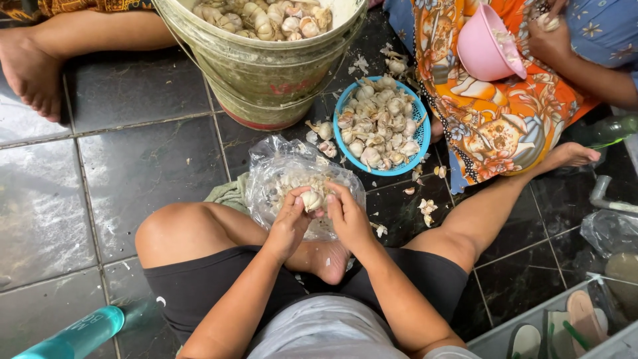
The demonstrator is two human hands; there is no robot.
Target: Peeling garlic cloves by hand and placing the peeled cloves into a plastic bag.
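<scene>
A garlic bulb (311,200) is gripped between my left hand (290,223) and my right hand (347,216), thumbs pressing on it. Both hands hover over a clear plastic bag (276,169) of garlic skins lying on the dark tiled floor in front of my crossed legs. Just beyond stands a blue basket (417,157) heaped with garlic bulbs. A large dirty white bucket (266,73), also full of garlic, stands at the top middle.
Another person sits at the top right in a patterned orange cloth, holding a pink bowl (482,50). A second person's bare foot (30,73) rests at the top left. A teal bottle (73,339) lies at the bottom left. Sandals (585,319) sit in a grey tray at the bottom right.
</scene>
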